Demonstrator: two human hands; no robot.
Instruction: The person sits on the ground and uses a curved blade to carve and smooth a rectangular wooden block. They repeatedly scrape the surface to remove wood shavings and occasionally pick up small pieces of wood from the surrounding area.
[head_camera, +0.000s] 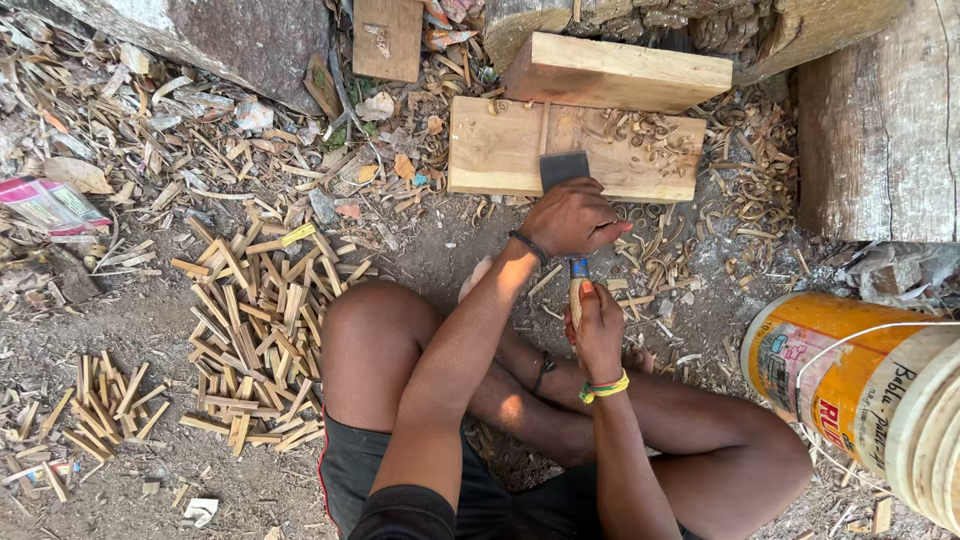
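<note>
I sit cross-legged on the ground. My right hand (598, 330), with yellow and green bangles at the wrist, grips the wooden handle (575, 300) of a tool with a blue collar (578, 266). Its broad dark blade (563, 168) lies on a flat wooden block (490, 150). My left hand (570, 215), with a black band at the wrist, is closed over the base of the blade at the block's near edge. Whatever lies under its fingers is hidden. Curled shavings (650, 135) cover the block's right half.
A thicker plank (615, 70) lies behind the block. Piles of short split wooden sticks (255, 320) (100, 400) sit to my left. An orange and white bucket (860, 385) lies at the right, below a big log (880, 120). A rock (210, 35) is at the back left.
</note>
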